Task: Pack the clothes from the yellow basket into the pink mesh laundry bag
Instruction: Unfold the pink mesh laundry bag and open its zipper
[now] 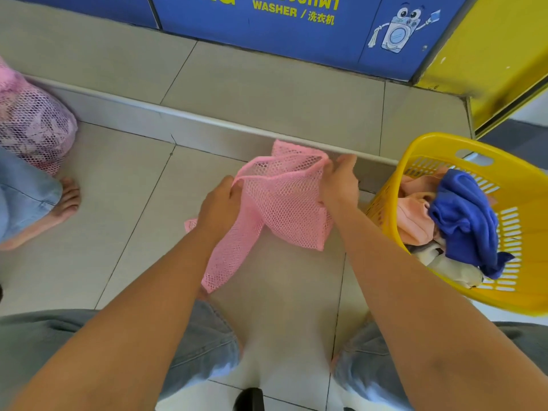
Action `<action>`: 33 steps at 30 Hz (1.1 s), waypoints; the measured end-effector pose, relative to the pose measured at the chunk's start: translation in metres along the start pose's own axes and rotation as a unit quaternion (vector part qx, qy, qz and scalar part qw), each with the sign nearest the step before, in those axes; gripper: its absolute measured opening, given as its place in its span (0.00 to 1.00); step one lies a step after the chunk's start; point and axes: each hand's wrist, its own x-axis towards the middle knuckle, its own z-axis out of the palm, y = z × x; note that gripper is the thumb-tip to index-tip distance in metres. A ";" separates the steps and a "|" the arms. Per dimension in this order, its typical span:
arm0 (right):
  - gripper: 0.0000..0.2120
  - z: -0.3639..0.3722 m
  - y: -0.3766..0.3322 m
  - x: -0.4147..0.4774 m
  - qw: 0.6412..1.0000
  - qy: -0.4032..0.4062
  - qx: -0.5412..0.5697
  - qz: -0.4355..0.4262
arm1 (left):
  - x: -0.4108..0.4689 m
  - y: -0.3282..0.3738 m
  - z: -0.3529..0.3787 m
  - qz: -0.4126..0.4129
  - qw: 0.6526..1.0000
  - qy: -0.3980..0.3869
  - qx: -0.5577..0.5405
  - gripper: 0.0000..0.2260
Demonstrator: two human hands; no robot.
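A pink mesh laundry bag [280, 206] hangs over the tiled floor in the middle of the view, limp and with nothing inside. My left hand [218, 207] grips its rim on the left side. My right hand [338, 180] grips the rim on the right, so the mouth is pulled apart between them. To the right stands the yellow basket [530, 221], tilted toward me. It holds a blue garment [465, 221], a peach garment [413, 218] and a white one [447, 262].
A raised tiled step with a metal edge [207, 120] runs across behind the bag, below blue washer panels [267, 22]. At the left, another person's bare foot [56, 209] and a filled pink mesh bag [32, 126] rest on the floor. My knees are at the bottom.
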 end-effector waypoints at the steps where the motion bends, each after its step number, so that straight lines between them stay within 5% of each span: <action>1: 0.11 0.004 0.001 -0.003 1.000 -0.024 0.008 0.007 | 0.005 0.005 0.006 -0.031 0.997 -0.027 -0.064 0.16; 5: 0.21 0.016 0.005 -0.027 0.980 -0.176 0.067 0.059 | 0.006 0.028 0.024 -0.115 0.941 -0.160 -0.274 0.22; 8: 0.24 0.022 0.001 -0.045 0.929 -0.289 0.176 0.150 | 0.002 0.041 0.031 -0.172 0.885 -0.227 -0.368 0.23; 11: 0.26 0.027 0.005 -0.048 0.906 -0.302 0.234 0.182 | 0.002 0.046 0.033 -0.197 0.851 -0.227 -0.430 0.18; 16: 0.15 0.023 0.015 -0.034 0.905 -0.285 0.269 0.163 | 0.005 0.033 0.028 -0.155 0.900 -0.210 -0.350 0.13; 23: 0.09 0.022 0.010 -0.030 0.928 -0.265 0.245 0.089 | 0.004 0.032 0.023 -0.138 0.902 -0.205 -0.355 0.11; 33: 0.06 0.020 0.027 -0.017 0.987 -0.091 0.127 0.042 | 0.012 0.020 0.015 -0.062 0.976 -0.026 -0.205 0.12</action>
